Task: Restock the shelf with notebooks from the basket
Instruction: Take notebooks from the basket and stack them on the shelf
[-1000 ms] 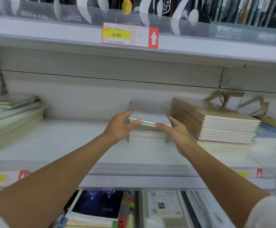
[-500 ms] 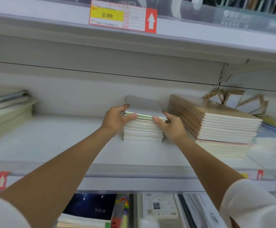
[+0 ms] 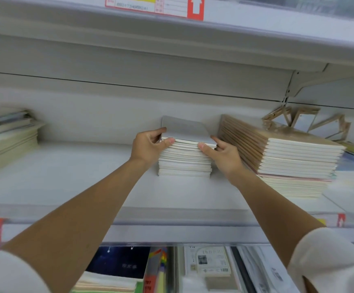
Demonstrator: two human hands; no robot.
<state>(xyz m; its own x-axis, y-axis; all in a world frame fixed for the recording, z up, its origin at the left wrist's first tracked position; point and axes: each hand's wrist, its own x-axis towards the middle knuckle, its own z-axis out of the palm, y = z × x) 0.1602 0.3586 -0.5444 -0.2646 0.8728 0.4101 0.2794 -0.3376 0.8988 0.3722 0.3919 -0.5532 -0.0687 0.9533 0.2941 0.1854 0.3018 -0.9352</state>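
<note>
We are tidying the notebooks (image 3: 184,163) on the shelf (image 3: 66,176), left hand (image 3: 148,144) and right hand (image 3: 224,155) gripping them. Next, probably letting go gently.

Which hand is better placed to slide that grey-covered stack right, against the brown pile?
Left, probably. The left hand grips the grey-covered notebook stack on its left side, so it could push. The right hand fills the gap beside the brown-covered notebook stack.

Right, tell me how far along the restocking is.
Done: a grey stack of notebooks stands on the shelf beside the brown stack. In hand: the left hand and right hand grip its top notebooks. Left: the basket is out of view, so the remainder can't be judged.
</note>
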